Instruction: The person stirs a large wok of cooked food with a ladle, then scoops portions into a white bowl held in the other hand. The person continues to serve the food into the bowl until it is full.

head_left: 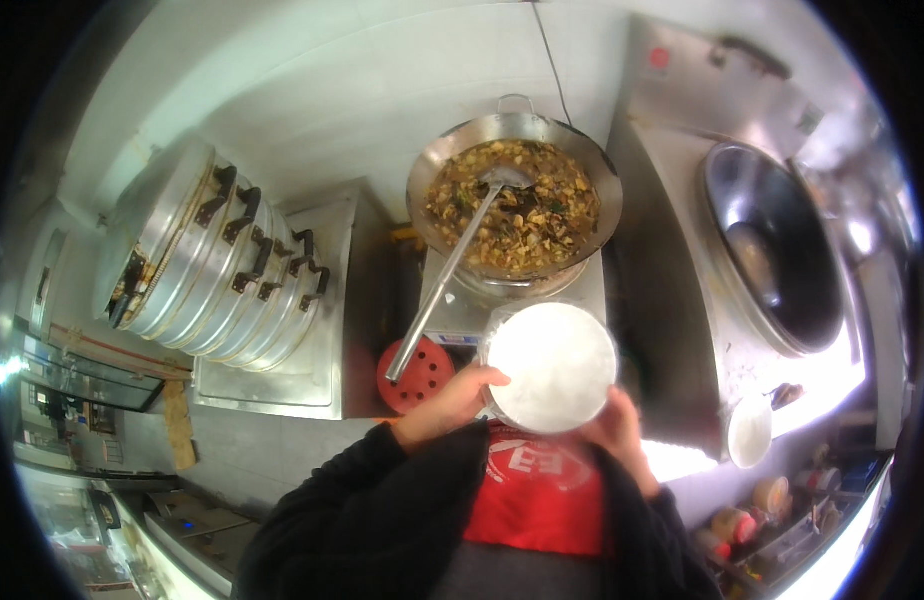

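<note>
I hold a round white bowl (552, 368) in front of my red apron (537, 500). My left hand (447, 408) grips its left side, with the thumb over the rim. At the lower right edge, my right hand (619, 430) is closed round the side, its fingers partly hidden. Something clear, like thin plastic, shows along the bowl's left edge. Just beyond the bowl stands a large two-handled wok (422, 160) of chopped brown and yellow food in liquid. A long-handled metal ladle or spatula (450, 265) rests in it, its handle slanting toward my left forearm.
Stacked metal steamer tiers (217, 270) with dark handles stand on a steel counter (282, 390) at left. A red perforated stool top (422, 375) lies below the ladle handle. On the right, a dark wok (812, 250) sits in a steel stove, near a white bowl-like container (750, 432).
</note>
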### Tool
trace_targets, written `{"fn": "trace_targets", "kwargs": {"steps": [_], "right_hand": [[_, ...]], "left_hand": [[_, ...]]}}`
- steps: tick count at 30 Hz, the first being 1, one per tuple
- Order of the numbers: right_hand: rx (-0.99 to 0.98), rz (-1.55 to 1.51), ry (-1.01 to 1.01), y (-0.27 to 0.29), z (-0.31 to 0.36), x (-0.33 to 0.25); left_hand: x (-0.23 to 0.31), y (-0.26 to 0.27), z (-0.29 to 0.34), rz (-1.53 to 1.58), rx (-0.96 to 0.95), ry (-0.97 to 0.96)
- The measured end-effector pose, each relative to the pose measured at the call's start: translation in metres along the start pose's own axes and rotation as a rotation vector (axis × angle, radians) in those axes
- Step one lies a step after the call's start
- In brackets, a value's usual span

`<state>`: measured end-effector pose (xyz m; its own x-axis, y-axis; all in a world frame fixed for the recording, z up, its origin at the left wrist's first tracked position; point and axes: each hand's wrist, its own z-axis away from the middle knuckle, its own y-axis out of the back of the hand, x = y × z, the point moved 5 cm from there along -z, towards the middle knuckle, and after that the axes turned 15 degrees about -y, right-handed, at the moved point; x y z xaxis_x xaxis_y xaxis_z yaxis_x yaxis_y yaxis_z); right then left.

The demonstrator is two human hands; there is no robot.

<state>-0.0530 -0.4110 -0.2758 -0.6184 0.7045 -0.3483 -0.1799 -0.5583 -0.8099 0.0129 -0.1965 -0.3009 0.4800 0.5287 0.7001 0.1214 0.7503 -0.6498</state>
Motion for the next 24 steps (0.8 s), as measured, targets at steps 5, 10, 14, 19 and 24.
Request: {"fn": "trace_targets", "kwargs": {"steps": [5,10,14,19,24], "right_hand": [[0.061,0.092,-0.024,0.005,-0.002,0.006],[0.035,-0.037,-0.044,0.006,-0.008,0.015],[0.049,-0.064,-0.036,0.006,-0.005,0.013],[0.104,-0.103,-0.002,0.026,0.003,0.008],[0.101,-0.126,-0.003,0.051,0.010,0.027]], "left_hand": [[-0.006,0.009,-0.003,0.045,-0.025,0.036],[-0.010,0.013,-0.006,-0.151,-0.106,0.091],[0.010,0.005,-0.006,-0.682,-0.142,-0.055],[0.079,0.005,0.001,-1.089,0.107,-0.683],[0.124,0.030,0.004,-1.455,0.301,-0.861]]}}
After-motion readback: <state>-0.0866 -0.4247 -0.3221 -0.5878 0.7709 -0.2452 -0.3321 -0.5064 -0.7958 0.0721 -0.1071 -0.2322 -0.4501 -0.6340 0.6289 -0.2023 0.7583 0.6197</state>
